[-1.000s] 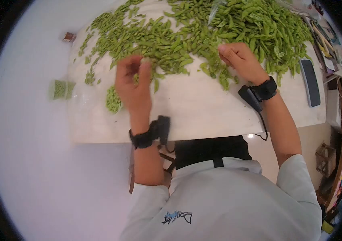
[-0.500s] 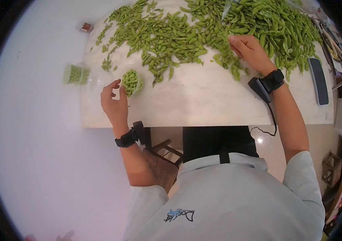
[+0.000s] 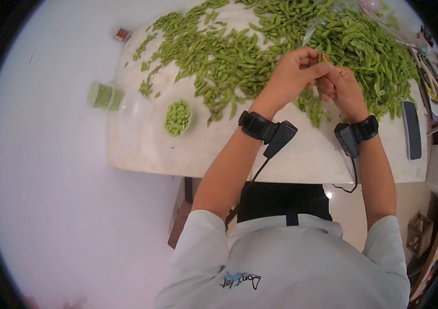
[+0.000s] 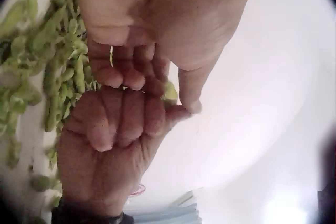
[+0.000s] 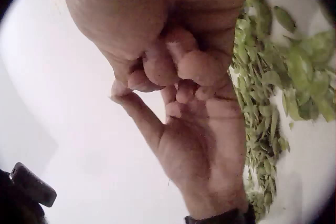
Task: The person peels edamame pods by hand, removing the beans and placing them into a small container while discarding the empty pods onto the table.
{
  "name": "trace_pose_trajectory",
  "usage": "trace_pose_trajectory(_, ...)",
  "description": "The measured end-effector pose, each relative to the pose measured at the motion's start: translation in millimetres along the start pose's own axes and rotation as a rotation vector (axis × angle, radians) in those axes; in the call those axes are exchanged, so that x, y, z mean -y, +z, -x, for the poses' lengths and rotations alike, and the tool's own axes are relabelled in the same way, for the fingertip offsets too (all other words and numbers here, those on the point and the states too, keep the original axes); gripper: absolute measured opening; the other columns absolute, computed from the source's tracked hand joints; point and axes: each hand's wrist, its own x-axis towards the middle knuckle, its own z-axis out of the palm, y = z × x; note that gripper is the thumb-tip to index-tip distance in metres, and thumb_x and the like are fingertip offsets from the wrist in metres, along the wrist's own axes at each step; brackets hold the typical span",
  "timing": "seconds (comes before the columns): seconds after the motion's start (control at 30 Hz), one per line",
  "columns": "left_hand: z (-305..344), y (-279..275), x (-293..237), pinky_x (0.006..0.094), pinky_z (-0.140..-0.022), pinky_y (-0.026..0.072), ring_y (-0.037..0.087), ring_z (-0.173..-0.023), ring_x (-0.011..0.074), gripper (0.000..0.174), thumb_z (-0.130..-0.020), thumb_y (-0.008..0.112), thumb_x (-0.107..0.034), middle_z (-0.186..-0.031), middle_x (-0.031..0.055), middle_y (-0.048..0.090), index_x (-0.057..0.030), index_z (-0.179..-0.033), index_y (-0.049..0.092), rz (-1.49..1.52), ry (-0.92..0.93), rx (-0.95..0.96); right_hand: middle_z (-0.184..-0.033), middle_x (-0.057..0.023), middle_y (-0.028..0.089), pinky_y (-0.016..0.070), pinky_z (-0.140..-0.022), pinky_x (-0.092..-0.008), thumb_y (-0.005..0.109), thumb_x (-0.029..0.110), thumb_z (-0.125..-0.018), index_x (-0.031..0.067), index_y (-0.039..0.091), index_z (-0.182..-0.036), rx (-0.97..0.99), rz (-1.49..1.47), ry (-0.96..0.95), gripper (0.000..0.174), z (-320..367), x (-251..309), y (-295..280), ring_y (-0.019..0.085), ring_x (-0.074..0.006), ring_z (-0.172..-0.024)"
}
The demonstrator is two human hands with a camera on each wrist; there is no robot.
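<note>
Both hands meet over the pile of green pods (image 3: 373,67) in the head view. The left hand (image 3: 292,78) and right hand (image 3: 346,93) touch at thumbs and fingertips, pinching a small green pod (image 4: 171,91) between them. In the left wrist view, the left hand (image 4: 168,19) has bent fingers against the curled fingers of the right hand (image 4: 110,134). From the right wrist, the right hand (image 5: 157,29) shows its fingers folded in and the left hand (image 5: 197,140) facing it; the pod is hidden there. A cup of shelled beans (image 3: 177,118) stands to their left.
Loose pods (image 3: 224,56) spread over the table (image 3: 219,154). At the left edge lies a clear container with green contents (image 3: 104,96), below a small brown packet (image 3: 122,35). A phone (image 3: 411,130) lies at the right, near assorted items (image 3: 431,77).
The left hand has moved from beside the bean cup, up and right to meet the right hand. The right hand stays near the pile. The head view has shifted slightly.
</note>
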Motion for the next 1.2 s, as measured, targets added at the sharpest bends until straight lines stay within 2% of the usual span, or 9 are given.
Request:
trace_pose_trajectory(0.03,-5.8,3.5,2.3,0.0207,-0.059,0.0419,0.051,-0.064,0.0069,0.028,-0.089,0.058,-0.022,-0.077,0.0008,0.058,0.0001,-0.106,0.057,0.056,0.011,0.009,-0.058,0.0027,0.043,0.033,-0.045,-0.0218,0.049,0.026,-0.092,0.0055,0.051,-0.067,0.027,-0.054,-0.018,0.032,1.1,1.4,-6.5,0.036,-0.006,-0.048)
trace_pose_trajectory(0.13,-16.2,12.3,15.6,0.0207,-0.059,0.0414,0.051,-0.063,0.0071,0.024,-0.089,0.057,-0.019,-0.077,0.0005,0.058,-0.0007,-0.104,0.057,0.196,-0.054,0.027,-0.06,0.0013,0.047,0.0354,-0.046,-0.0224,0.05,0.026,-0.091,0.0039,0.054,-0.071,-0.131,0.096,0.031,0.03,4.6,7.6,-1.0,0.04,-0.0069,-0.05)
trace_pose_trajectory(0.37,-5.6,2.0,38.4,0.0217,-0.062,0.0428,0.055,-0.071,0.0094,0.023,-0.089,0.058,-0.018,-0.084,0.002,0.06,-0.0003,-0.104,0.057,0.392,-0.034,-0.015,-0.055,-0.0004,0.043,0.0359,-0.048,-0.0246,0.053,0.041,-0.091,0.0059,0.047,-0.062,-0.027,0.096,0.044,0.046,1.2,2.2,2.4,0.045,-0.0109,-0.051)
trace_pose_trajectory(0.5,-7.3,4.7,37.0,0.0224,-0.066,0.0446,0.054,-0.071,0.0093,0.021,-0.087,0.061,-0.013,-0.083,0.0018,0.061,-0.0004,-0.103,0.061,0.359,-0.045,-0.035,-0.056,0.0014,0.045,0.0373,-0.049,-0.0239,0.051,0.036,-0.093,0.0046,0.051,-0.064,0.006,0.11,0.093,0.043,2.5,0.3,-0.4,0.044,-0.0082,-0.051)
trace_pose_trajectory(0.6,-1.4,9.1,39.6,0.0232,-0.07,0.0456,0.055,-0.073,0.009,0.019,-0.086,0.061,-0.011,-0.082,0.002,0.062,-0.0008,-0.102,0.062,0.391,-0.028,-0.05,-0.056,0.0019,0.043,0.0378,-0.048,-0.024,0.048,0.036,-0.095,0.0046,0.052,-0.07,-0.077,-0.305,0.138,0.04,3.8,9.3,14.6,0.042,-0.0082,-0.049)
trace_pose_trajectory(0.7,-2.5,9.3,32.1,0.0224,-0.071,0.0452,0.055,-0.075,0.0083,0.019,-0.086,0.061,-0.01,-0.083,0.002,0.063,-0.0006,-0.102,0.063,0.391,-0.017,-0.057,-0.056,0.0023,0.041,0.0369,-0.046,-0.0236,0.044,0.035,-0.096,0.0044,0.052,-0.074,0.01,-0.062,0.116,0.039,4.4,6.0,3.3,0.039,-0.0078,-0.047)
trace_pose_trajectory(0.9,-5.0,5.0,41.5,0.0207,-0.069,0.0438,0.054,-0.075,0.0074,0.018,-0.083,0.065,-0.009,-0.086,0.0018,0.062,-0.0002,-0.098,0.064,0.371,0.068,-0.15,-0.055,0.0028,0.04,0.0346,-0.045,-0.0225,0.045,0.034,-0.096,0.004,0.052,-0.072,-0.013,0.197,0.027,0.039,0.8,2.4,3.6,0.037,-0.0068,-0.047)
trace_pose_trajectory(1.03,-4.3,2.2,41.3,0.0255,-0.067,0.0452,0.055,-0.079,0.0123,0.017,-0.083,0.064,-0.005,-0.094,0.0055,0.061,0.0002,-0.098,0.061,0.312,0.063,-0.124,-0.054,0.0037,0.038,0.0332,-0.045,-0.0227,0.048,0.033,-0.094,0.0043,0.052,-0.07,-0.01,0.053,0.068,0.038,2.7,6.5,4.4,0.034,-0.0064,-0.045)
trace_pose_trajectory(1.2,-3.0,6.5,37.4,0.026,-0.074,0.0459,0.056,-0.084,0.0122,0.02,-0.078,0.068,-0.001,-0.097,0.0049,0.06,-0.0003,-0.097,0.062,0.182,0.215,-0.127,-0.052,0.0048,0.034,0.0316,-0.045,-0.0237,0.05,0.03,-0.093,0.006,0.049,-0.065,0.011,-0.207,0.091,0.037,5.1,1.6,0.5,0.03,-0.0058,-0.044)
